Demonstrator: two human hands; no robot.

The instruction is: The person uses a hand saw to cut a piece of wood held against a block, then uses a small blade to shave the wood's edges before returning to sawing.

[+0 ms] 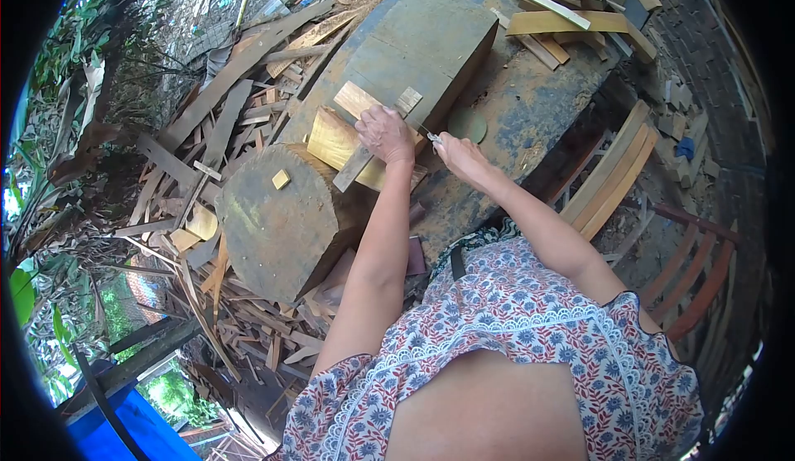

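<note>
My left hand presses down on a light wooden block, its fingers closed over the wood. A narrow grey strip crosses under the same hand, its other end showing past the fingers. Beneath lies a thicker yellowish piece of wood. Just right of it, my right hand is closed around a thin pointed tool, its slim tip directed at the wood by the left hand. Most of the tool is hidden in the fist, so I cannot tell its kind.
A large round-ended log carries a small yellow wood chip. Behind is a thick grey timber block on a worn bench. Offcuts pile at the back right, scrap wood at left. Curved slats stand at right.
</note>
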